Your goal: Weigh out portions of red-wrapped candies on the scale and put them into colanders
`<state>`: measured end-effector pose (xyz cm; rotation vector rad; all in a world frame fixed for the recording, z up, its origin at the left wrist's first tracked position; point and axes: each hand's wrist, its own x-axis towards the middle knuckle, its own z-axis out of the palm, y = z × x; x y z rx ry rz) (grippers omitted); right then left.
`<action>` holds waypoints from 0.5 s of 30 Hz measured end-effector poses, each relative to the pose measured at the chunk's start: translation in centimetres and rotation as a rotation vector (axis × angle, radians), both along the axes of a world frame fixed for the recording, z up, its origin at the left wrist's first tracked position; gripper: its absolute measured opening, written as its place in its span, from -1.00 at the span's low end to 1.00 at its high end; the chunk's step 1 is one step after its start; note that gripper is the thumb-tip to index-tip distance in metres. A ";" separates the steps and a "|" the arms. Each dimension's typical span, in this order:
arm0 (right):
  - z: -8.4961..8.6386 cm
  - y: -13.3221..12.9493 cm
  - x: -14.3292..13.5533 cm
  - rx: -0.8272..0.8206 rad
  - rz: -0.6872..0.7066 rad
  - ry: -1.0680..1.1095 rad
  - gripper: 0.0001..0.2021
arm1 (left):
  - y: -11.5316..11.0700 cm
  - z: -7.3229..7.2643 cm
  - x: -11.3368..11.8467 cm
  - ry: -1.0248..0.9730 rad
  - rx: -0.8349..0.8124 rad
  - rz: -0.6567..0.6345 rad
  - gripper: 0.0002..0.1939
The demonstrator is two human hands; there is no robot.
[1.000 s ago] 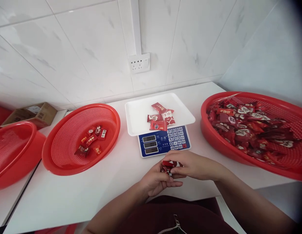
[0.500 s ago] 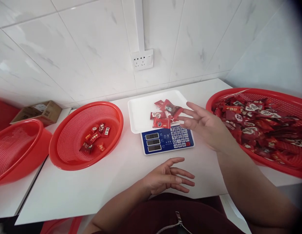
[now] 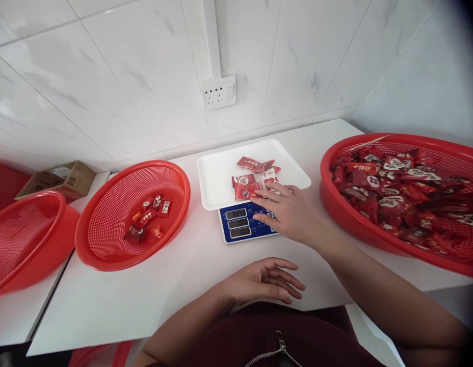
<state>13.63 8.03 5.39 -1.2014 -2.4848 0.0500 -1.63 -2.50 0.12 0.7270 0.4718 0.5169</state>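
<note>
Several red-wrapped snack packets [image 3: 244,191] lie in a loose pile on the white tray [image 3: 215,178] of a digital scale. My right hand [image 3: 284,209] hovers over the tray's front edge with fingers spread, close to the packets and holding nothing; whether a fingertip touches one I cannot tell. It covers most of the keypad on the scale's blue panel [image 3: 242,224], while the lit displays stay visible. My left hand [image 3: 263,280] is empty above the table's front edge, its fingers loosely stretched toward the right.
On the right, a large red basket [image 3: 324,178] holds many similar packets. A red basket [image 3: 87,219] left of the scale has several packets at its bottom. Farther left are another red basket [image 3: 41,239] and a cardboard box [image 3: 74,183]. A wall socket [image 3: 218,93] is behind.
The packet near my right fingertips has dropped onto the pile. My right hand has moved left and down, now over the keypad. My left hand has barely shifted.
</note>
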 end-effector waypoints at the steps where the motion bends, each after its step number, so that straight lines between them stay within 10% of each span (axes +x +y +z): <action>1: 0.1 0.4 -0.3 -0.007 -0.012 -0.019 -0.63 | 0.2 -0.2 0.0 0.008 0.017 -0.004 -0.46; 7: 0.5 2.3 -0.1 0.021 -0.086 0.031 -0.61 | 0.8 0.8 -1.0 0.263 0.377 0.019 -0.47; 15: 0.0 4.2 2.0 -0.123 -0.172 0.084 -0.58 | 6.1 7.2 -4.3 0.948 1.219 0.535 -0.76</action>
